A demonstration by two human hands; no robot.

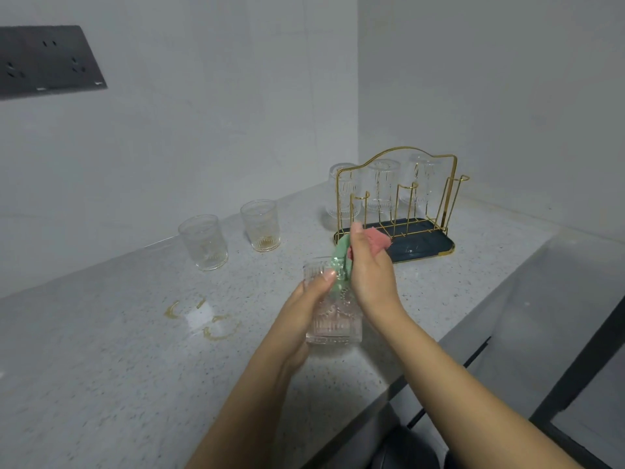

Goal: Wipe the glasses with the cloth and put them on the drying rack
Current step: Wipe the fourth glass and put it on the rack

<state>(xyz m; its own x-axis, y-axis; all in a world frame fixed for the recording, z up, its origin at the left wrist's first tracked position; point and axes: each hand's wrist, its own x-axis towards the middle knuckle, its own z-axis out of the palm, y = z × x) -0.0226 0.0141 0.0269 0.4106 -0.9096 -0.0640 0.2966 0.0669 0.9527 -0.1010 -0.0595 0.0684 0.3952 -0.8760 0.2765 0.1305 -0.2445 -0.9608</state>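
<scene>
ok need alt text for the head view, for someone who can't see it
A person's left hand holds a ribbed glass over a speckled counter while the right hand works a green and pink cloth into it. Two glasses stand on the counter; three hang upturned on a gold drying rack.

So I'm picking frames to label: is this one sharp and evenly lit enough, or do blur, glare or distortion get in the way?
Head view: light is soft and even, no hard shadows. The held glass and the hands are slightly motion-blurred. A glare patch sits on the counter. Wide-angle distortion bends the counter edge. The glasses behind the rack look hazy.
</scene>
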